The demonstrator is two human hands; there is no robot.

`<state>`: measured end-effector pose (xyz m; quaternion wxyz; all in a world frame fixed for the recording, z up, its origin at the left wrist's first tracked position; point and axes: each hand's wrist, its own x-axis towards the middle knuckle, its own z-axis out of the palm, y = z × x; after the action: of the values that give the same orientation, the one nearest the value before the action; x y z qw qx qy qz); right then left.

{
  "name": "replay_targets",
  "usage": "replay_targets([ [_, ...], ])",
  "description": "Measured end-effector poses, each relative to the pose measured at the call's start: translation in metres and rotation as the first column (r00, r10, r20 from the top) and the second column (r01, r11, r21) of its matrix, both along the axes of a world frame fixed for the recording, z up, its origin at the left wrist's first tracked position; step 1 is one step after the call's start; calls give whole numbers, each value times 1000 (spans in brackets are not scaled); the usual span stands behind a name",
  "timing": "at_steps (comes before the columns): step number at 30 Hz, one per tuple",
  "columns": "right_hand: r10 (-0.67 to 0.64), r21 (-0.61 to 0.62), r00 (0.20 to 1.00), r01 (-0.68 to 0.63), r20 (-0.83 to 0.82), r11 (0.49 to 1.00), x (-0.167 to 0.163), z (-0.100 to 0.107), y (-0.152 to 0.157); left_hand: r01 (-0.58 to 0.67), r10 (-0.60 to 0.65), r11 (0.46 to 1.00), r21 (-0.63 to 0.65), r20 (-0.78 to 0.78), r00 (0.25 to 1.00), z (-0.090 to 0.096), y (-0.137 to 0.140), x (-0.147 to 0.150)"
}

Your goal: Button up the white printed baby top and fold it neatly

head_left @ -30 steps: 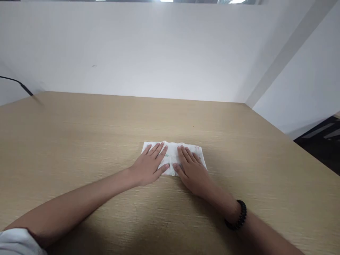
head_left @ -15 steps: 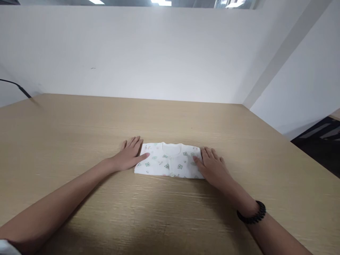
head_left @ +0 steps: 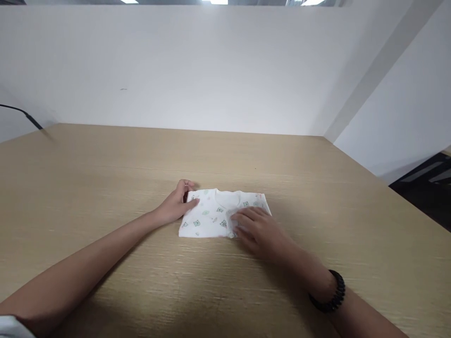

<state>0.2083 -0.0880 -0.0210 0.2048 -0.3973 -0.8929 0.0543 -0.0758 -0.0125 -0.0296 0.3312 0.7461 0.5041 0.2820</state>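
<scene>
At lower centre, a folded garment [head_left: 207, 216] is being touched by the left hand [head_left: 176, 203], grip impossible to tell, and partly covered by the right hand [head_left: 263, 230], fingers loosely parted. Soft, light handling is being expected; side edges are being favoured for holding.

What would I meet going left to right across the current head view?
Black cable → left hand → folded white printed garment → right hand → black bracelet → dark object at the right edge.
</scene>
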Motion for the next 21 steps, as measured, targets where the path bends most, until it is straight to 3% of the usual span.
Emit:
replay_targets([
  [3,27,-85,999,-24,30,996,-5,0,-3,-32,33,999,35,-37,999,-3,2,-1],
  [5,22,-92,999,-19,34,996,-5,-2,-3,-49,66,985,165,-99,993,-1,-1,1],
  [7,31,-92,999,-27,37,995,-3,-3,-2,61,9,940,335,-205,979,4,-10,8],
  [9,35,-86,999,-32,30,996,-3,-4,-2,290,-144,864,411,-349,926,10,-22,16],
  [11,31,-76,999,-30,21,997,-3,-3,-3,494,-308,789,366,-460,833,13,-33,24],
  [13,28,-64,999,-26,21,998,-4,-3,-4,592,-398,750,293,-515,759,13,-41,30],
  [15,32,-53,999,-30,29,998,-4,-4,-4,616,-426,749,245,-534,730,10,-44,32],
  [21,39,-70,999,-41,-25,997,-1,-10,-1,600,-444,765,233,-484,754,6,-40,28],
])
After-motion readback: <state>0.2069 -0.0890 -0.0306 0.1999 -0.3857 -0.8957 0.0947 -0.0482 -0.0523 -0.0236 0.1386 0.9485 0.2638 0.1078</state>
